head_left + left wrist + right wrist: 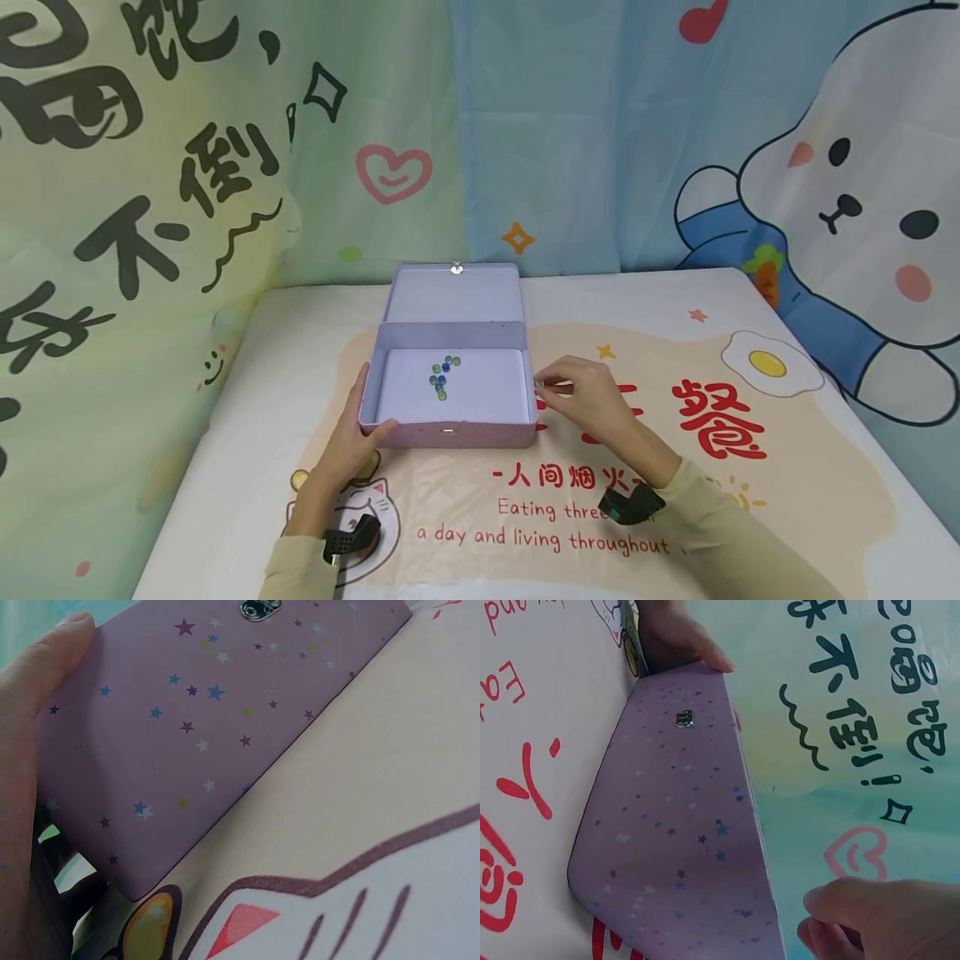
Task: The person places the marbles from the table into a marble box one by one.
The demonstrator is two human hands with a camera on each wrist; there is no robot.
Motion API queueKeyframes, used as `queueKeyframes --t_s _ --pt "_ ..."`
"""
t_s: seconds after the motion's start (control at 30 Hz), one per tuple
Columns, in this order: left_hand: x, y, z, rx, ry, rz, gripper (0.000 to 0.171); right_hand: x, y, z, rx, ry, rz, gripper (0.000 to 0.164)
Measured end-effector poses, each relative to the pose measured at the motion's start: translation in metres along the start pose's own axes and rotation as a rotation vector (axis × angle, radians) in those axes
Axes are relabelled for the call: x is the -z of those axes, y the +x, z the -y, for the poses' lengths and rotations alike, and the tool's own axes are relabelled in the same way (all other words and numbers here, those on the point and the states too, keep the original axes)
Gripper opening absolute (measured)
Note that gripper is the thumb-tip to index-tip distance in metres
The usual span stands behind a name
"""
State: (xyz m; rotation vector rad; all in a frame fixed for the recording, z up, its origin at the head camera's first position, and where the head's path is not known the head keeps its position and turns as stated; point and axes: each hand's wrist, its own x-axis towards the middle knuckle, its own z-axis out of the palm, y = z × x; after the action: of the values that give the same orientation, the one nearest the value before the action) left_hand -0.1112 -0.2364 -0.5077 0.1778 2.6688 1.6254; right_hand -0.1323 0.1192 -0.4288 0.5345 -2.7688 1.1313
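Note:
A lilac tin box (480, 435) printed with small stars stands on the table, its hinged lid (453, 293) raised at the back. Several blue and green glass marbles (442, 380) lie together on its white floor. My left hand (347, 450) grips the box at the front left corner, thumb over the front rim and fingers along the left side. Just outside the right wall, my right hand (588, 396) pinches a small greenish marble (538, 384) between thumb and fingertips. The right wrist view shows this hand (885, 915) beside the box rim, the marble hidden there.
A printed cloth (585, 575) with red lettering, a cat and a fried egg covers the table. Behind it hangs a curtain (562, 133) with a cartoon rabbit. Each wrist wears a black camera (632, 503). A metal clasp (260, 608) sits on the box front.

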Motion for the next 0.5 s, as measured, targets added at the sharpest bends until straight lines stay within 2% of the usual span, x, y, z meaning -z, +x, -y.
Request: queueKeyframes --t_s 0.2,0.5 --pt "0.000 0.000 -0.002 -0.002 -0.002 -0.001 0.098 -0.008 0.009 0.002 0.076 0.045 0.061 0.015" --pt "0.000 -0.001 -0.003 0.018 0.004 -0.003 0.097 -0.018 0.022 0.000 0.192 -0.013 0.108 0.013"
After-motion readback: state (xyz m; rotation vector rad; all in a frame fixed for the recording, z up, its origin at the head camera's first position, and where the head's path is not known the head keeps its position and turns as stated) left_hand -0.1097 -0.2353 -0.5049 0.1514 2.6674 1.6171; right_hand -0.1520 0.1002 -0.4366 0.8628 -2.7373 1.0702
